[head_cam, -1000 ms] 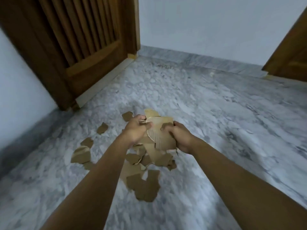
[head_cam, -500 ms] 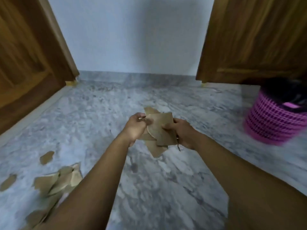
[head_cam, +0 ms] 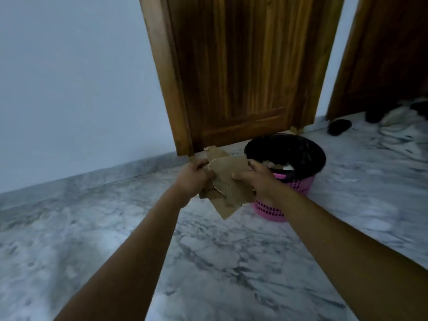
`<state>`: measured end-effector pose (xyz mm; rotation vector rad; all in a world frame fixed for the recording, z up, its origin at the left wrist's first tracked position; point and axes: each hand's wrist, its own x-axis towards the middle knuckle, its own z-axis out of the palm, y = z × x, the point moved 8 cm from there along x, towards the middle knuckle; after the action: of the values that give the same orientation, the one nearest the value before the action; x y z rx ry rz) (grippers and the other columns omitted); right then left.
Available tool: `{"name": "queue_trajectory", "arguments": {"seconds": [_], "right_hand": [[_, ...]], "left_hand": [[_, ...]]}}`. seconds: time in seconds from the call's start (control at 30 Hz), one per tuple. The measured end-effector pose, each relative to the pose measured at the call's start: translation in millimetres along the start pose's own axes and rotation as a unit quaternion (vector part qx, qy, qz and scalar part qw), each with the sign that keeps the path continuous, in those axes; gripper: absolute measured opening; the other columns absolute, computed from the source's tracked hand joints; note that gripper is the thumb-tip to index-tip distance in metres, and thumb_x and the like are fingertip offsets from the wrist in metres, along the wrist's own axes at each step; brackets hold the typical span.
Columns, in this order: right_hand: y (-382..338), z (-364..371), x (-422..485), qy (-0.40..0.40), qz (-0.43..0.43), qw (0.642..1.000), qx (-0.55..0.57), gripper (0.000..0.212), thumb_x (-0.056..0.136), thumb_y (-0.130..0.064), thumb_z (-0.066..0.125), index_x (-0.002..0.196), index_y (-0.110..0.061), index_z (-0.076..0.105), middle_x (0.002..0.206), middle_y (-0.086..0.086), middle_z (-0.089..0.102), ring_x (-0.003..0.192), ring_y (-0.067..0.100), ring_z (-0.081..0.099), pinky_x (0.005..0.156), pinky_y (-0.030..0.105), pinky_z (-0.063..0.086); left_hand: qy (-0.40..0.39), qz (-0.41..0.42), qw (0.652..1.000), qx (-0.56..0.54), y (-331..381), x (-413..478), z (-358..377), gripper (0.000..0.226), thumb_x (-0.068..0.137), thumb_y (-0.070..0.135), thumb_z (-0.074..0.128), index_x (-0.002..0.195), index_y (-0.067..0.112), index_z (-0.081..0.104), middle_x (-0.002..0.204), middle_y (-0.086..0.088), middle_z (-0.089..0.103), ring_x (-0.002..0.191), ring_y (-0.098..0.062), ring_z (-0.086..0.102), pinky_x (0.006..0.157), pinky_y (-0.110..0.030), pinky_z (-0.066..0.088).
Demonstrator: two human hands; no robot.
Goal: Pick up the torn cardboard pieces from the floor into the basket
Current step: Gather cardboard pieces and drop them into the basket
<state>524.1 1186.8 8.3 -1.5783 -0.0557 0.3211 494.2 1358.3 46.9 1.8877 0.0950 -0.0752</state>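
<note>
just short of the basket (head_cam: 298, 188), a bundle of torn cardboard pieces (head_cam: 229, 181) is held up off the floor (head_cam: 208, 262), the left hand (head_cam: 193, 179) gripping one edge and the right hand (head_cam: 257, 179) gripping the other. this looks like the carry step. next, the bundle needs moving over the basket's dark-lined mouth (some scraps already lie inside), then both hands let go.

1. A wooden door (head_cam: 236, 72) stood beside a pale wall (head_cam: 76, 77).
2. A second wooden door (head_cam: 382, 54) stood far right.
3. Below it lay a dark slipper (head_cam: 339, 126), perhaps, and blurred pale cloth (head_cam: 398, 121).
</note>
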Motion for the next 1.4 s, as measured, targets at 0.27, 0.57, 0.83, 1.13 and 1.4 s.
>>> {"name": "queue_trajectory", "arguments": {"seconds": [0.27,0.57,0.83,1.13,1.4], "right_hand": [[-12,-179,92,0.198,-0.046,0.978,-0.043,0.050,0.098,-0.014,0.063,0.141,-0.026,0.041,0.121,-0.007,0.052,0.107,0.016,0.054,0.083,0.026,0.046],[25,-260,151,0.285,-0.068,0.890,-0.349,0.066,0.079,-0.023,0.062,0.143,-0.019,0.046,0.144,0.011,0.049,0.134,0.033,0.044,0.110,0.049,0.040],[30,-261,140,0.282,-0.063,0.895,-0.340,0.050,0.088,0.003,0.051,0.135,-0.015,0.059,0.141,0.010,0.054,0.129,0.028,0.051,0.107,0.036,0.043],[11,-114,111,0.176,-0.143,0.899,-0.375,0.033,0.100,-0.012,0.049,0.128,-0.021,0.063,0.131,0.005,0.063,0.109,0.025,0.062,0.095,0.043,0.054],[23,147,12,-0.018,-0.201,0.908,-0.368,0.034,0.095,-0.015,0.055,0.128,-0.023,0.063,0.138,0.004,0.061,0.119,0.025,0.060,0.098,0.033,0.050]], "left_hand": [[-0.086,0.120,0.989,0.024,73,165,146,0.016,0.091,0.010,0.066,0.103,0.020,0.060,0.093,0.007,0.061,0.083,-0.006,0.061,0.077,-0.028,0.055],[-0.156,0.058,0.956,0.242,11,275,221,0.062,0.094,0.025,0.063,0.149,0.016,0.035,0.144,-0.009,0.048,0.130,-0.030,0.049,0.104,-0.032,0.040],[-0.107,0.049,0.960,0.256,-12,272,194,0.047,0.095,0.025,0.061,0.140,0.026,0.049,0.134,-0.006,0.056,0.095,-0.013,0.052,0.064,-0.014,0.041],[0.005,0.057,0.975,0.212,-21,163,81,0.046,0.093,0.033,0.064,0.137,0.025,0.054,0.145,-0.002,0.051,0.129,-0.020,0.050,0.090,-0.024,0.038],[0.158,-0.030,0.962,0.221,-90,-65,-149,0.045,0.091,0.037,0.066,0.134,0.027,0.057,0.141,-0.004,0.054,0.128,-0.021,0.053,0.094,-0.023,0.040]]}}
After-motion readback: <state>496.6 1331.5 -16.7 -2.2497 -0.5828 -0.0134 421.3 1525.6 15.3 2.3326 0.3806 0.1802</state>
